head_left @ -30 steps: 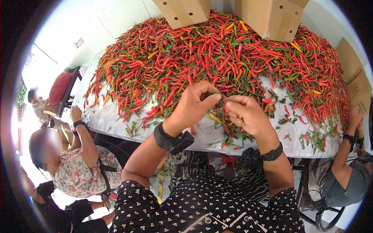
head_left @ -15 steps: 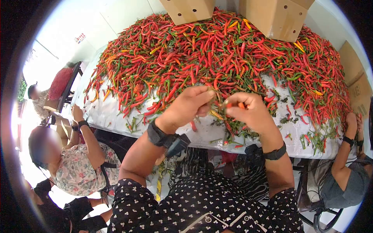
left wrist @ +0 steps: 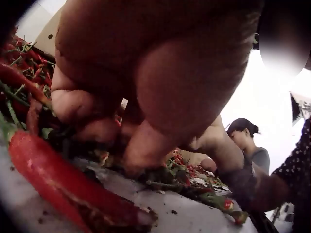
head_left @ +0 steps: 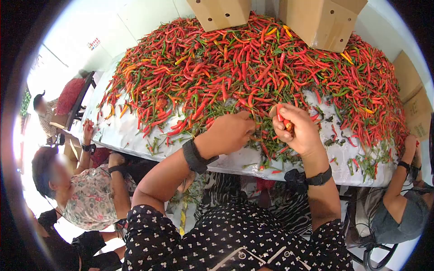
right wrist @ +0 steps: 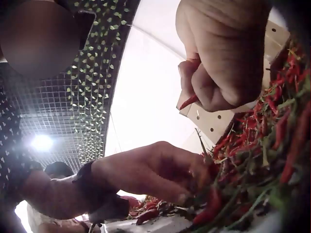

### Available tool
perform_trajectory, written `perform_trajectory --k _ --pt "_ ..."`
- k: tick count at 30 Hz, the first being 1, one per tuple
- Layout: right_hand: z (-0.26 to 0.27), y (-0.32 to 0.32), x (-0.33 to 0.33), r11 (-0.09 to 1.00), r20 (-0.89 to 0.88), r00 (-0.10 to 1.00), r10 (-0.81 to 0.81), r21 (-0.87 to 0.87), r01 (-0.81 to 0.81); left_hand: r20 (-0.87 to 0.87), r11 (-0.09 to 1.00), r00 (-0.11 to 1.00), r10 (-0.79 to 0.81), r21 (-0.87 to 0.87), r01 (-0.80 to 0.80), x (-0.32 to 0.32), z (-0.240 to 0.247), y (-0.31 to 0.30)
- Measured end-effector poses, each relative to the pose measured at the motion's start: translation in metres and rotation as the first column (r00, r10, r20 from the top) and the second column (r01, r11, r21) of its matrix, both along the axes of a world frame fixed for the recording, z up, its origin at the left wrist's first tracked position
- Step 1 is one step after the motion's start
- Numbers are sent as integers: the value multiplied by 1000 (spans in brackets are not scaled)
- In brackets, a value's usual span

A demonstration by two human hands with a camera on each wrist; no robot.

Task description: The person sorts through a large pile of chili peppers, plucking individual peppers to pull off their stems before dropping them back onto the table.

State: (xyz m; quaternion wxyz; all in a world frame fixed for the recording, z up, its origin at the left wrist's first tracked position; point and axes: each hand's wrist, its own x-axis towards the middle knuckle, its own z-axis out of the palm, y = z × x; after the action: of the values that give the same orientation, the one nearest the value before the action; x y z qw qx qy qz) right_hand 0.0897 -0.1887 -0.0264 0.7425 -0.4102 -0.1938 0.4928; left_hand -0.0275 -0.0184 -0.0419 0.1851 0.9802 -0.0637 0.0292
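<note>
My right hand (head_left: pixel 297 130) is raised just over the front of the pile, fingers curled round red chili peppers (head_left: pixel 288 127). In the right wrist view, a red chili tip (right wrist: pixel 188 102) pokes out of that fist. Lower and to the left, my left hand (head_left: pixel 231 132) reaches palm-down into chilies and green stems near the table's front. The left wrist view has its bent fingers (left wrist: pixel 141 153) down among leafy bits, beside a large red chili (left wrist: pixel 58 179). I cannot tell whether those fingertips pinch anything. Loose green stems (head_left: pixel 287 158) lie below both hands.
A broad heap of red chilies (head_left: pixel 203 67) covers most of the white-covered table (head_left: pixel 135 147). Two cardboard boxes (head_left: pixel 221 16) (head_left: pixel 323 27) stand at the back. One person (head_left: pixel 90 198) sits at the left, another (head_left: pixel 400 212) at the right.
The hands were close together over the pile's front edge. My left hand has since dropped down to the pile, while the right has turned, showing red chilies in its curled fingers.
</note>
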Motion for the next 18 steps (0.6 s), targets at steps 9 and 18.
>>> perform_trajectory --k 9,18 --pt "-4 4 -6 999 130 991 -23 -45 29 -5 829 955 298 -495 -261 6 27 7" --pt "-9 10 -12 975 231 960 -159 -114 189 44 463 992 119 -886 -17 15 25 -18"
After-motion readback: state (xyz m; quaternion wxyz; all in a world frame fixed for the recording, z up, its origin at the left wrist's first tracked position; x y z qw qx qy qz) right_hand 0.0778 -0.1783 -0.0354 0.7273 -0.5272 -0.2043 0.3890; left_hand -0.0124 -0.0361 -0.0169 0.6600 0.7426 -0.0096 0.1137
